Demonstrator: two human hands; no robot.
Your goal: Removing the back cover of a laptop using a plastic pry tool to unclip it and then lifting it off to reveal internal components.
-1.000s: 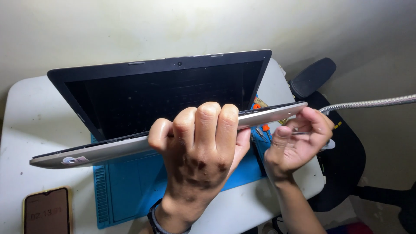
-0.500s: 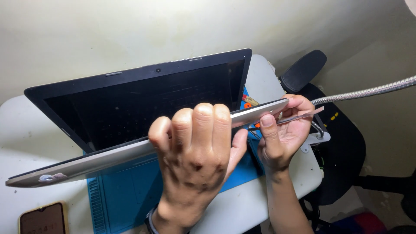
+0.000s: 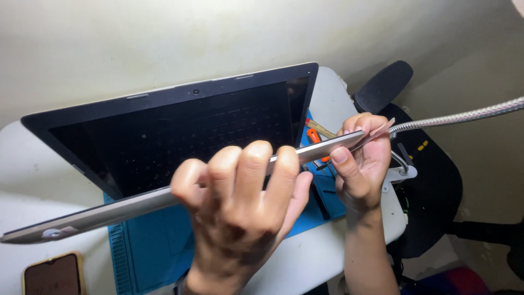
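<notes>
Laptop (image 3: pixel 180 147) held edge-on above bench (image 3: pixel 22 158): left hand (image 3: pixel 240 213) clamped mid-base, right hand (image 3: pixel 363 161) pinching right corner. Since earlier frame: laptop shifted left, right hand closer in.

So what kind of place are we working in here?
Likely a small electronics repair bench: a blue work mat on a white table, an orange-handled tool, and a gooseneck lamp arm, with an open laptop held up.

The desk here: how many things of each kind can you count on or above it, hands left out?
Laptop, held up off the desk: 1
Blue work mat: 1
Phone: 1
Orange-handled tool: 1
Flexible metal lamp neck: 1
Total: 5
</notes>
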